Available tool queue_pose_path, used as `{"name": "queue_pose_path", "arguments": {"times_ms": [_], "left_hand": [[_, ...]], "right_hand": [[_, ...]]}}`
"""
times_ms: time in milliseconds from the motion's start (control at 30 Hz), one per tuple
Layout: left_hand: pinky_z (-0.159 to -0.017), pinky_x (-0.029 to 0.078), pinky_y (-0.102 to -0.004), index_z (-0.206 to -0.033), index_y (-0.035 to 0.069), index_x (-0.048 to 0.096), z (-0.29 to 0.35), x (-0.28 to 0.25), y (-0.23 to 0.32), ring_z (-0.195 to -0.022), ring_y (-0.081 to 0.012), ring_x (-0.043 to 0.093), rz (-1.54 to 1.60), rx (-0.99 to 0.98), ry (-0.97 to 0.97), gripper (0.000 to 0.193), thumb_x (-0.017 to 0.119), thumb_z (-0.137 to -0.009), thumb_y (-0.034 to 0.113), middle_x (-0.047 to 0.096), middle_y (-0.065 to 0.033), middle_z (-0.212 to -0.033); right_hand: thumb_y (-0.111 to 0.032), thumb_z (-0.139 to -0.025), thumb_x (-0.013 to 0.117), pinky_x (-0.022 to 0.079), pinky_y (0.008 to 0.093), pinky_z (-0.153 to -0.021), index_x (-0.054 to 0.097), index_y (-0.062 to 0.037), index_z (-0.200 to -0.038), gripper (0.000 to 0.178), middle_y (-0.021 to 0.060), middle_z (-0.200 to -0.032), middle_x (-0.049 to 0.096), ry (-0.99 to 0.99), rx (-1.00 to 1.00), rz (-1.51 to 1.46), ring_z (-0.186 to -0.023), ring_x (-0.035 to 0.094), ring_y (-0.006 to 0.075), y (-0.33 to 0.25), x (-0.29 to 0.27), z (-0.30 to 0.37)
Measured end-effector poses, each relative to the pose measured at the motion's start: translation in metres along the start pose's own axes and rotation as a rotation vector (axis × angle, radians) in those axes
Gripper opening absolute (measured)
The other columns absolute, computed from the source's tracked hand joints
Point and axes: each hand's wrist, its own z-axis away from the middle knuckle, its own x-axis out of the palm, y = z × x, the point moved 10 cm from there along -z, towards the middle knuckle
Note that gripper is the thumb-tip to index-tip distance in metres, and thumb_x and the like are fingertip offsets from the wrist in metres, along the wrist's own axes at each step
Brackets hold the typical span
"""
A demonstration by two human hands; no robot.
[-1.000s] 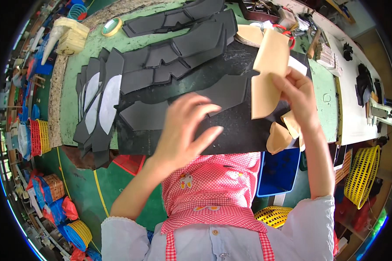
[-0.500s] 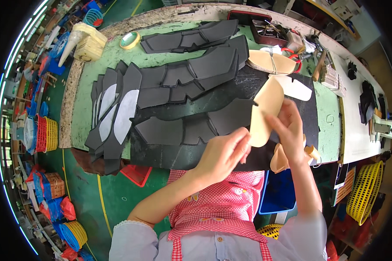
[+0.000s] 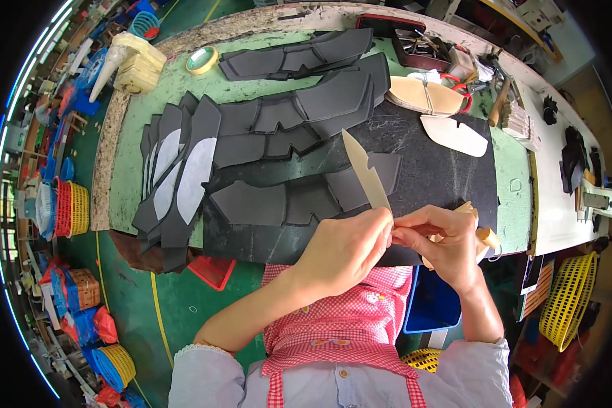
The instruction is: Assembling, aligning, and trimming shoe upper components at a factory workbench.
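A thin beige curved piece [image 3: 366,173] with a small notch in its edge is turned nearly edge-on above the bench. My left hand [image 3: 350,246] is closed around its near end. Thumb and fingertips of my right hand [image 3: 445,245] pinch at that same end, touching the left fingertips; the exact grip is hidden. Under the raised piece lies a dark grey notched panel [image 3: 251,205] on a black mat [image 3: 449,180]. Beside and partly behind my right hand are curled beige strips [image 3: 486,241]. A white notched piece [image 3: 454,135] lies flat farther back.
More dark panels [image 3: 279,122] are laid out behind, and several with white patches [image 3: 196,178] fan out at left. A tied beige stack [image 3: 425,95], red-handled scissors [image 3: 465,100], a tool box [image 3: 418,49] and a tape roll [image 3: 202,60] sit toward the back. Below the edge stands a blue bin [image 3: 432,299].
The beige piece has swung left and turned from broad side to edge-on. My left hand now grips its near end. My right hand has come down from its side to pinch there.
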Motion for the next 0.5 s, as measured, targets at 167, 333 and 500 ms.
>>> {"name": "queue_pose_path", "arguments": {"times_ms": [167,333,500], "left_hand": [[-0.057,0.048,-0.0441,-0.094,0.003,0.052,0.01,0.018,-0.006,-0.064,-0.033,0.061,-0.307,0.036,0.004,0.011,0.061,-0.094,0.009,0.058,-0.0115,-0.075],[-0.055,0.045,-0.0386,-0.086,0.004,0.054,0.006,0.006,-0.004,-0.061,-0.0272,0.058,-0.196,0.068,0.115,0.018,0.068,-0.092,0.014,0.055,-0.0094,-0.07],[-0.057,0.038,-0.0247,-0.079,0.003,0.058,0.015,0.022,-0.046,-0.063,-0.0025,0.046,0.565,-0.314,-0.124,0.025,0.071,-0.094,0.017,0.052,0.0041,-0.067]], "right_hand": [[-0.001,-0.087,0.07,0.059,0.0266,-0.078,0.07,0.004,-0.098,0.012,0.0097,-0.09,0.075,-0.007,0.118,0.066,-0.085,0.074,0.0151,0.026,0.012,0.002],[0.001,-0.085,0.071,0.059,0.0261,-0.077,0.069,0.0037,-0.098,0.014,0.0091,-0.088,0.074,-0.012,0.045,0.024,-0.084,0.074,0.0146,0.024,0.009,0.005],[0.003,-0.083,0.065,0.051,0.0273,-0.072,0.063,-0.0008,-0.097,0.015,0.0064,-0.095,0.065,-0.104,-0.066,0.15,-0.079,0.063,0.0136,-0.001,0.022,0.008]]}}
